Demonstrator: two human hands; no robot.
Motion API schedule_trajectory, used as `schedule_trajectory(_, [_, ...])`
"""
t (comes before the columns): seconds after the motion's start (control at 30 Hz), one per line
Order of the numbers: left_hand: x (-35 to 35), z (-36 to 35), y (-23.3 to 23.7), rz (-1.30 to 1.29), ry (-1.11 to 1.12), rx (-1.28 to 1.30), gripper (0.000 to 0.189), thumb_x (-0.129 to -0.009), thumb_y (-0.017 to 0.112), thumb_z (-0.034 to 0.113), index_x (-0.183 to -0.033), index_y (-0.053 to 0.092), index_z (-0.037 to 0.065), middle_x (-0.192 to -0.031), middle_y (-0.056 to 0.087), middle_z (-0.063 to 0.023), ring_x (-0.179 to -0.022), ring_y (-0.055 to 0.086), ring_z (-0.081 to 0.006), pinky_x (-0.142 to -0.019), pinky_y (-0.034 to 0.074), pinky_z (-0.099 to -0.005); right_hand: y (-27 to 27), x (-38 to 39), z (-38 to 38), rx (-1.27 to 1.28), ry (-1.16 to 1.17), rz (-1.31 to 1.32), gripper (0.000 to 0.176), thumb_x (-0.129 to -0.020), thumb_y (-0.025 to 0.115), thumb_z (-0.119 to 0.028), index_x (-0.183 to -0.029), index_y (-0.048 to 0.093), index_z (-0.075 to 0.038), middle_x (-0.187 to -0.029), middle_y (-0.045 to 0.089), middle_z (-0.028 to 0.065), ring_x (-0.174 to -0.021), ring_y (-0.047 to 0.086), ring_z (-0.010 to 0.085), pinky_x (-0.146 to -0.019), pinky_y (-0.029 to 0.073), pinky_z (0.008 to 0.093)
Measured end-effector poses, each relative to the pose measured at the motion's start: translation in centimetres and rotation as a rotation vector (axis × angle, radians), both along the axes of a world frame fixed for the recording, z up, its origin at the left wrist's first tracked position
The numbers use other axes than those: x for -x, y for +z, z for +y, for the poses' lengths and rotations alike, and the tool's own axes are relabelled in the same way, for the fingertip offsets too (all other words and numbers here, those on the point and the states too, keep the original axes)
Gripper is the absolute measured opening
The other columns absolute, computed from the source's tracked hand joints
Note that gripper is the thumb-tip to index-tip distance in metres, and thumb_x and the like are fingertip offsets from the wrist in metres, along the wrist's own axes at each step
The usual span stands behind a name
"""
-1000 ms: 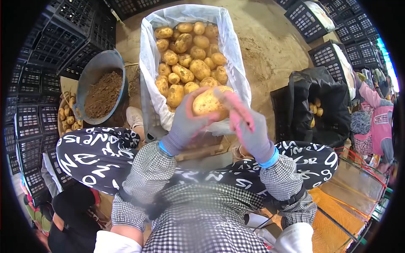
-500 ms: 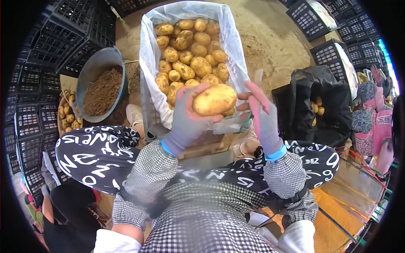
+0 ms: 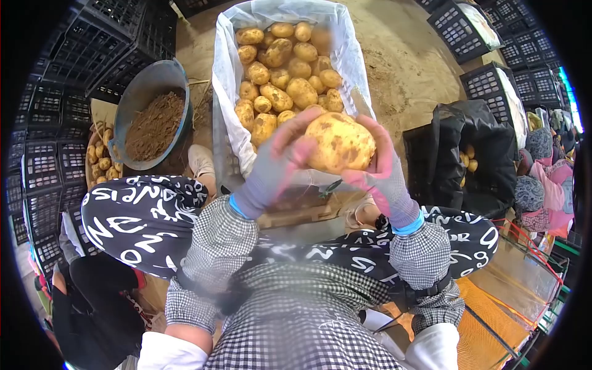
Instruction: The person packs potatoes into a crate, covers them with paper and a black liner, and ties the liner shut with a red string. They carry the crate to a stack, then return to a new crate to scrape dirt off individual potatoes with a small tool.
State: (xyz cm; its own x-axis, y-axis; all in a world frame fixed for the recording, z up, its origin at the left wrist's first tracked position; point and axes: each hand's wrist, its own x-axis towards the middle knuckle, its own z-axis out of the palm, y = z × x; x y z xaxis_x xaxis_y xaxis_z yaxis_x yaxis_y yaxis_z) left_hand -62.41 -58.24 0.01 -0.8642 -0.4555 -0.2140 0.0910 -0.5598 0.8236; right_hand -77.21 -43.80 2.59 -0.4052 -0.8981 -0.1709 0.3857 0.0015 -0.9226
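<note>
A large potato (image 3: 341,145) with brown patches on its skin is raised above the near end of a lined crate. My right hand (image 3: 385,176), in a grey and pink glove, grips it round the right side with the thumb below. Against its left side lie the curved fingers of my left hand (image 3: 274,166), gloved alike and slightly blurred. The crate's white liner (image 3: 225,92) surrounds several potatoes (image 3: 302,92) of mixed sizes. A small dark green strip (image 3: 330,188) shows just below the held potato.
Left of the crate stands a tub of soil (image 3: 154,132), with more potatoes (image 3: 102,157) beside it. A black-lined container (image 3: 441,157) with a few potatoes is at right. Stacked black crates (image 3: 55,135) line the left side. Other people (image 3: 549,185) are at far right and lower left.
The potato has moved right and turned, now showing a patchier side. My right hand has closed round it, while my left hand has loosened from beneath to its left side.
</note>
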Motion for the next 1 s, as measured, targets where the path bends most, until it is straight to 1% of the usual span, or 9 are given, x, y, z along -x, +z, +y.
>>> schedule_trajectory(0.17, [0.0, 0.6, -0.1, 0.035, 0.013, 0.103, 0.081, -0.083, 0.076, 0.012, -0.147, 0.028, 0.001, -0.141, 0.041, -0.0121, -0.127, 0.045, -0.0189, -0.106, 0.041, -0.0324, -0.1, -0.5, -0.3, -0.118, 0.004, 0.205, 0.088, -0.073, 0.083, -0.015, -0.144, 0.032, -0.002, -0.141, 0.039, 0.0107, -0.129, 0.043, 0.0207, -0.101, 0.045, 0.0336])
schedule_trajectory(0.27, [0.0, 1.2, -0.3, 0.051, 0.023, 0.127, 0.084, -0.081, 0.078, 0.011, -0.146, 0.027, -0.001, -0.142, 0.040, -0.0137, -0.126, 0.046, -0.0192, -0.105, 0.042, -0.0326, -1.6, 0.4, 0.0, -0.166, 0.058, 0.540, 0.081, -0.075, 0.082, -0.022, -0.141, 0.039, -0.003, -0.141, 0.042, 0.0116, -0.126, 0.046, 0.0200, -0.099, 0.045, 0.0318])
schedule_trajectory(0.4, [-0.2, 1.1, -0.3, 0.006, 0.009, 0.103, 0.089, -0.078, 0.080, 0.012, -0.146, 0.026, -0.002, -0.139, 0.042, -0.0144, -0.124, 0.048, -0.0201, -0.104, 0.044, -0.0327, -1.7, 1.0, -0.4, -0.093, 0.019, 0.314, 0.058, -0.089, 0.068, -0.021, -0.138, 0.045, -0.001, -0.131, 0.053, 0.0123, -0.118, 0.053, 0.0185, -0.098, 0.045, 0.0296])
schedule_trajectory(0.47, [-0.2, 1.1, 0.1, -0.014, -0.044, 0.057, 0.089, -0.077, 0.081, 0.012, -0.145, 0.027, -0.002, -0.137, 0.044, -0.0139, -0.123, 0.049, -0.0203, -0.103, 0.044, -0.0326, -1.1, 1.7, -0.7, -0.068, -0.029, -0.064, 0.050, -0.097, 0.058, -0.018, -0.140, 0.042, 0.001, -0.123, 0.059, 0.0120, -0.115, 0.054, 0.0149, -0.100, 0.042, 0.0265])
schedule_trajectory(0.57, [-0.5, 0.9, -0.5, -0.060, -0.032, 0.067, 0.088, -0.074, 0.083, 0.011, -0.143, 0.030, -0.002, -0.133, 0.047, -0.0130, -0.121, 0.050, -0.0197, -0.102, 0.045, -0.0324, -0.9, 1.8, -0.6, -0.175, -0.078, 0.625, 0.040, -0.102, 0.043, -0.011, -0.140, 0.043, 0.001, -0.104, 0.066, 0.0104, -0.100, 0.061, 0.0152, -0.091, 0.047, 0.0262])
schedule_trajectory(0.67, [-0.6, 0.7, -1.6, -0.055, 0.063, 0.175, 0.088, -0.069, 0.086, 0.011, -0.139, 0.034, -0.002, -0.132, 0.048, -0.0125, -0.120, 0.050, -0.0188, -0.102, 0.045, -0.0324, -1.0, 0.8, -0.5, -0.064, -0.294, 0.638, 0.040, -0.102, 0.041, -0.011, -0.140, 0.043, 0.001, -0.088, 0.065, 0.0066, -0.079, 0.060, 0.0116, -0.075, 0.049, 0.0242])
schedule_trajectory(0.77, [-0.5, 0.7, -1.6, -0.029, 0.117, 0.216, 0.088, -0.066, 0.088, 0.011, -0.136, 0.036, -0.002, -0.132, 0.047, -0.0121, -0.121, 0.049, -0.0183, -0.103, 0.043, -0.0320, -0.7, 0.2, -0.4, -0.171, -0.158, 0.546, 0.041, -0.102, 0.042, -0.011, -0.140, 0.043, 0.002, -0.079, 0.061, 0.0038, -0.067, 0.052, 0.0072, -0.063, 0.046, 0.0222])
schedule_trajectory(0.83, [-0.4, 0.7, -1.7, -0.033, 0.126, 0.274, 0.088, -0.066, 0.088, 0.010, -0.136, 0.037, -0.002, -0.132, 0.047, -0.0119, -0.121, 0.048, -0.0182, -0.104, 0.041, -0.0319, -1.5, -0.2, -0.4, -0.036, -0.028, 0.541, 0.039, -0.101, 0.044, -0.009, -0.138, 0.046, 0.002, -0.075, 0.058, 0.0024, -0.063, 0.049, 0.0068, -0.059, 0.043, 0.0221])
schedule_trajectory(1.0, [-0.6, 0.2, -2.3, -0.101, 0.138, 0.322, 0.089, -0.064, 0.089, 0.011, -0.136, 0.038, -0.001, -0.132, 0.047, -0.0119, -0.125, 0.044, -0.0183, -0.108, 0.034, -0.0322, -2.3, -2.4, -0.1, -0.001, 0.016, 0.390, 0.038, -0.099, 0.046, -0.008, -0.135, 0.049, 0.004, -0.071, 0.056, 0.0017, -0.062, 0.048, 0.0069, -0.056, 0.041, 0.0222])
